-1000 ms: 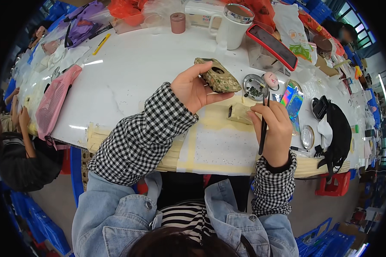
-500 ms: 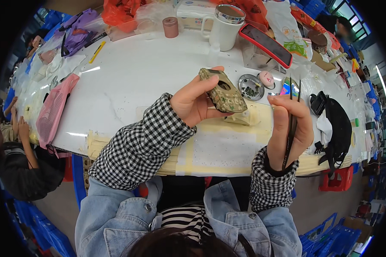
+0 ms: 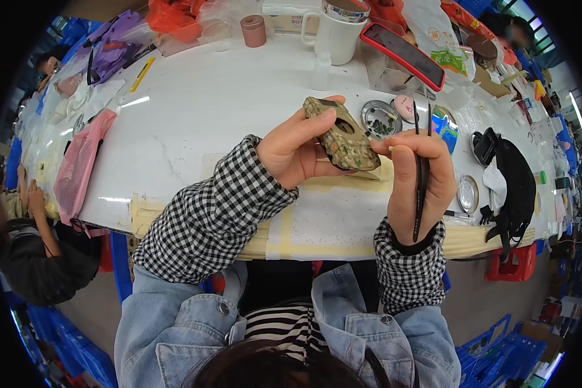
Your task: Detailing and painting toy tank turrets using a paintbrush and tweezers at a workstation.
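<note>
My left hand (image 3: 290, 147) is closed around a camouflage-patterned casing (image 3: 354, 150) with an oval hole in its upper face, held tilted above the table. Close to the casing's right end is my right hand (image 3: 427, 169), its thumb and forefinger pinched together. A fine, thin strand (image 3: 372, 147) runs from this pinch to the casing's surface; what it is made of I cannot make out. Black tweezers (image 3: 421, 194) are tucked among the right hand's fingers, tips pointing away from me. Just beyond the casing lies a round clear dish (image 3: 372, 111) of small dark and green bits.
A white mug (image 3: 337, 40) and a red-cased phone (image 3: 404, 57) stand at the back. White paper (image 3: 333, 226) with yellow tape edges covers the near table. A pink mesh bag (image 3: 87, 165) lies left, a black bag (image 3: 516, 184) right. Another person (image 3: 48, 258) sits at far left.
My right hand, with the tweezers, has moved left up to the casing, and the thin strand now reaches it. The left hand and casing have barely shifted.
</note>
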Motion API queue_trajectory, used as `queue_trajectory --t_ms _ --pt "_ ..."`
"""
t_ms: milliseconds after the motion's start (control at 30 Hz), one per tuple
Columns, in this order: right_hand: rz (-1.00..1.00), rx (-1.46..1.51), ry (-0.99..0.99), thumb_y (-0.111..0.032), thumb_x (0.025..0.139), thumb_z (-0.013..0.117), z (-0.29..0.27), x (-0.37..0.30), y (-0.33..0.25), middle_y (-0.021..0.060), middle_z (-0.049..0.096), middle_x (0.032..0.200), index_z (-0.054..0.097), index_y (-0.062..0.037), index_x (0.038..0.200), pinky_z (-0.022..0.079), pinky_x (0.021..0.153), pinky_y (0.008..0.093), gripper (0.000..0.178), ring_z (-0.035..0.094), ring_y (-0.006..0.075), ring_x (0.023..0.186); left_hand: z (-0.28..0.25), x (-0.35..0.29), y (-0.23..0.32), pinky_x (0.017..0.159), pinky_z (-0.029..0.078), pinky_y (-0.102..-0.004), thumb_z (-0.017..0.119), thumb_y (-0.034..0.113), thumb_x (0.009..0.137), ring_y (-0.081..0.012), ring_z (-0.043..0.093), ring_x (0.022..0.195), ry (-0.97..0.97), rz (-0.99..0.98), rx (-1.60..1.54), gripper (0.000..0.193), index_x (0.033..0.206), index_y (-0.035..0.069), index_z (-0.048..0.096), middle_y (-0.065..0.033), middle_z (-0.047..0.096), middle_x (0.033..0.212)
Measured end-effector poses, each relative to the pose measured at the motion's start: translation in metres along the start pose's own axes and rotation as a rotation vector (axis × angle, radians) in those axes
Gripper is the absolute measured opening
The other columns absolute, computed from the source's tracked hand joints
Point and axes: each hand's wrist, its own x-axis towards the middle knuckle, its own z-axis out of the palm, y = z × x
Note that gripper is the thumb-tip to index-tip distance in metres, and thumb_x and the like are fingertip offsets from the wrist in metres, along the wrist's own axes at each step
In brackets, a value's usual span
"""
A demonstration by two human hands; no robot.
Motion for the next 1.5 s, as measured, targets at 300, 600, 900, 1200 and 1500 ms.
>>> queue_trajectory --t_ms 300,600,900,1200,1500 --pt "-0.018 -0.059 0.02 0.0 0.08 0.063 0.002 0.0 0.003 0.0052 0.057 0.076 0.059 -0.0008 0.085 0.037 0.057 0.0208 0.007 0.045 0.01 0.062 -0.001 0.001 0.001 0.093 0.047 -0.0429 0.039 0.032 0.095 -0.0273 0.053 0.111 0.006 -0.005 0.021 0.048 0.135 0.009 0.027 -0.0138 0.049 0.12" --pt "-0.021 -0.097 0.004 -0.001 0.081 0.062 0.0 0.0 0.004 0.0054 0.057 0.076 0.059 -0.0007 0.085 0.038 0.057 0.0212 0.005 0.046 0.01 0.063 -0.002 0.001 0.0 0.093 0.047 -0.0429 0.039 0.032 0.095 -0.027 0.053 0.111 -0.002 0.003 0.007 0.048 0.135 0.009 0.028 -0.0139 0.05 0.12" --pt "0.015 -0.259 0.012 -0.002 0.085 0.057 -0.025 0.002 -0.008 0.009 0.06 0.082 0.055 0.0021 0.087 0.045 0.066 0.0255 0.004 0.058 0.0146 0.071 -0.004 0.001 0.001 0.093 0.047 -0.0442 0.039 0.029 0.095 -0.0286 0.051 0.113 0.063 0.023 -0.055 0.046 0.133 0.005 0.03 -0.0149 0.049 0.12" --pt "-0.09 -0.739 -0.183 -0.003 0.072 0.069 -0.029 -0.011 0.024 0.0129 0.058 0.078 0.059 -0.0015 0.083 0.045 0.063 0.0332 0.015 0.056 0.0269 0.073 -0.018 0.008 0.003 0.093 0.048 -0.0449 0.042 0.024 0.094 -0.0322 0.053 0.109 0.081 0.121 -0.19 0.038 0.122 -0.001 0.041 -0.018 0.053 0.115" --pt "-0.048 -0.529 -0.19 -0.03 0.093 0.044 -0.047 -0.02 0.001 0.0192 0.059 0.1 0.052 0.0048 0.114 0.042 0.084 0.0348 0.042 0.057 0.0277 0.095 -0.026 0.01 0.003 0.094 0.047 -0.0456 0.042 0.023 0.094 -0.0321 0.054 0.109 0.078 0.178 -0.185 0.033 0.115 -0.001 0.049 -0.0173 0.054 0.113"
